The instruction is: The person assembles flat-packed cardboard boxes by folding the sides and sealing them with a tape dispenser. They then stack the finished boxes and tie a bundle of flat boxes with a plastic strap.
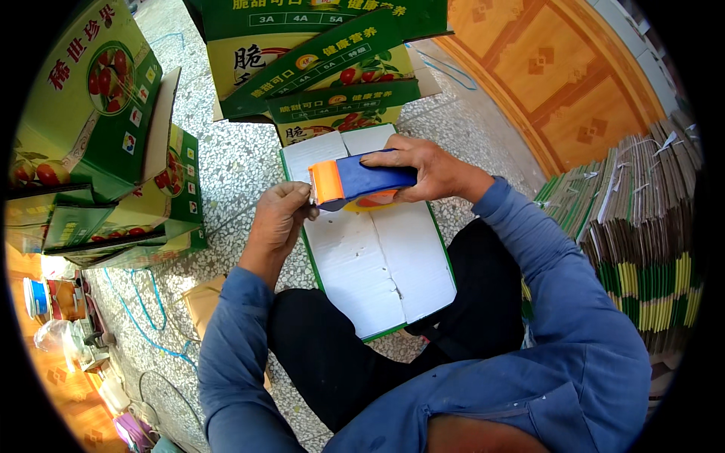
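Note:
My right hand (434, 167) grips a blue and orange tape dispenser (370, 178) from its right end, thumb and fingers wrapped round the blue body. At the orange front end, my left hand (281, 215) is closed in a pinch by the cutting edge; whatever lies between the fingertips is too small to make out. Both hands are above a flattish white cardboard piece (362, 279) with green edges and a seam down its middle. It lies between my knees, its far end against the green printed cartons.
Green fruit cartons (332, 64) stand straight ahead, with more cartons (113, 98) at the left. A tall stack of flattened cardboard (642, 226) is on the right. Blue strapping (155, 302) lies loose on the speckled floor (234, 162); a patterned wooden panel (551, 68) is at the far right.

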A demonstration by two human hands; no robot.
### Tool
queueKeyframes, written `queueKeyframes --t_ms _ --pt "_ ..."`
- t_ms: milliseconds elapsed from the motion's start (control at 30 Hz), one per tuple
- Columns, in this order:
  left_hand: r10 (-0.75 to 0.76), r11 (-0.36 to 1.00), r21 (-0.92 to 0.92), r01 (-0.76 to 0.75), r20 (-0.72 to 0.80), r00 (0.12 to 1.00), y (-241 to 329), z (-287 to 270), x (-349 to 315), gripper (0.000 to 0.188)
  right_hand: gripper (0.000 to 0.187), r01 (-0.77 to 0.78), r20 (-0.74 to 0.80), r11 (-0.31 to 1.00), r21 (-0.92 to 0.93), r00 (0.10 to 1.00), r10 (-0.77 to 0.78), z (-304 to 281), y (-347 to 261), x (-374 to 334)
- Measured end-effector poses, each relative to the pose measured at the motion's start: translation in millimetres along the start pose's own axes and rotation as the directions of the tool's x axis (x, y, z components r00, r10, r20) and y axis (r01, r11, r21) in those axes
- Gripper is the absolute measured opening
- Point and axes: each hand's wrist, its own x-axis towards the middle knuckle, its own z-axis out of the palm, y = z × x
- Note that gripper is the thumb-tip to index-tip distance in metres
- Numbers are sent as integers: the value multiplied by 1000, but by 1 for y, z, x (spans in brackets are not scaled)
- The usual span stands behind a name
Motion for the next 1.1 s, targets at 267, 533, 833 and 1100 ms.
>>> queueKeyframes --t_ms 267,533,833,1100 --pt "54 951 308 32 -268 962 -19 -151 -81 19 51 92 242 973 -213 969 -39 -16 -31 17" --pt "120 603 755 259 -407 906 -154 -181 -38 28 47 245 299 923 -296 942 -154 6 -44 39" --pt "105 15 974 227 -228 968 -133 -148 44 35 53 203 198 948 -244 968 -157 8 -25 19" --pt "232 -212 969 -131 180 956 -1 -10 122 70 51 250 203 941 -229 957 -205 6 -24 15"
